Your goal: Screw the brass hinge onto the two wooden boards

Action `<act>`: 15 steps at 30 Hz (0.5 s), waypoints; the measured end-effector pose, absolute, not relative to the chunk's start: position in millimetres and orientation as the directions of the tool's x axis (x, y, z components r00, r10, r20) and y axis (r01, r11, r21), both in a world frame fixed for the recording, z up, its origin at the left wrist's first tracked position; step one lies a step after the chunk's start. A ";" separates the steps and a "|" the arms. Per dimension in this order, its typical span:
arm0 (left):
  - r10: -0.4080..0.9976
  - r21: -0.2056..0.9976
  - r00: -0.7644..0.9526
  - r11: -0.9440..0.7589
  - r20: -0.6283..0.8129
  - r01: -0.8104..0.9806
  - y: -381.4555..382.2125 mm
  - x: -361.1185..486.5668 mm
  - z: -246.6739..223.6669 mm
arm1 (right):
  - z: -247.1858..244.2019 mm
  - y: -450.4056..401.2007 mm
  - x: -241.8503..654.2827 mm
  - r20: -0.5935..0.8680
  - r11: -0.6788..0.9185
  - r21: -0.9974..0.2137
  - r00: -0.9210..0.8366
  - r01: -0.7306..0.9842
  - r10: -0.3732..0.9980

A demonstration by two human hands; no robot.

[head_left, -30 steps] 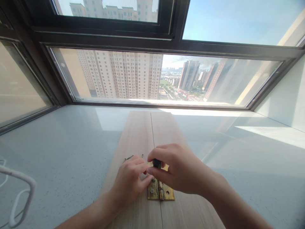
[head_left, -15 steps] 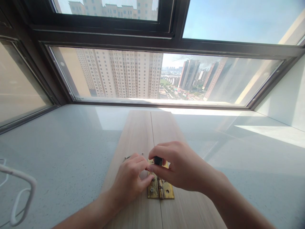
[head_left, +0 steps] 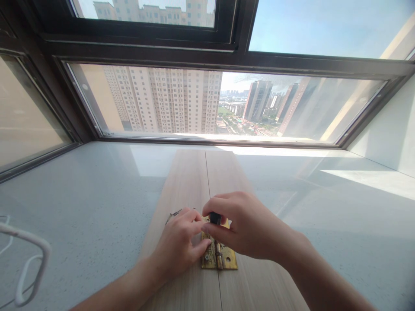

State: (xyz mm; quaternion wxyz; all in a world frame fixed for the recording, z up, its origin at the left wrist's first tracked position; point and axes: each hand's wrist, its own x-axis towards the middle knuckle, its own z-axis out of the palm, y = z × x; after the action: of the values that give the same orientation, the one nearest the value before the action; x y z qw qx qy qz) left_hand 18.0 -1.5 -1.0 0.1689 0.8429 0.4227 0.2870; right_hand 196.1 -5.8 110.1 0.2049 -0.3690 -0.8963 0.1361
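Note:
My right hand (head_left: 238, 220) is closed around a short black screwdriver handle (head_left: 215, 218), held over the upper part of a worn brass hinge (head_left: 231, 255); the tool's tip is hidden. Beside it, my left hand (head_left: 181, 235) rests on the hinge's left leaf, thumb and forefinger apart, with its forefinger reaching to the right fingertips. A screw (head_left: 206, 258) shows in the lower left leaf, while the lower right leaf has a bare hole. The hinge lies across the seam between two pale wooden boards (head_left: 191, 177). Small metal pieces (head_left: 173, 215), partly covered, lie behind my left hand.
The boards lie on a speckled white sill (head_left: 97, 207) that runs up to a dark-framed window (head_left: 207, 142). A white curved tubular object (head_left: 42, 250) stands at the left edge. A white wall (head_left: 385, 134) bounds the right side.
My left fingers have shifted slightly, with the forefinger lifted a little and the thumb moved slightly right on the hinge. My right hand keeps nearly the same place and grip.

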 end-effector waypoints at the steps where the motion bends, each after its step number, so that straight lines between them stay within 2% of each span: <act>1: 0.806 0.526 0.482 -0.591 0.344 0.612 -1.7 17.8 -1.3 | 110.2 -5.9 195.9 0.268 0.692 -0.392 -0.644 0.606 0.716; 5: 0.789 0.540 0.492 -0.613 0.369 0.577 -2.2 16.6 -1.4 | 110.8 -7.1 195.7 0.255 0.674 -0.398 -0.630 0.622 0.733; 10: 0.732 0.588 0.532 -0.670 0.425 0.453 -0.9 14.8 0.9 | 112.4 -7.6 196.5 0.244 0.659 -0.405 -0.619 0.634 0.746; 15: 0.739 0.634 0.529 -0.654 0.418 0.413 1.3 13.4 -0.4 | 111.4 -6.9 196.1 0.238 0.668 -0.391 -0.631 0.634 0.738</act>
State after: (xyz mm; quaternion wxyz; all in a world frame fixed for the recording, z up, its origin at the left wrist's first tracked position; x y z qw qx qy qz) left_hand 13.4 1.3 -0.4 0.2369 0.8415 0.3421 0.3445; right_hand 196.1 -6.9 111.4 0.1919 -0.3842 -0.8927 0.1365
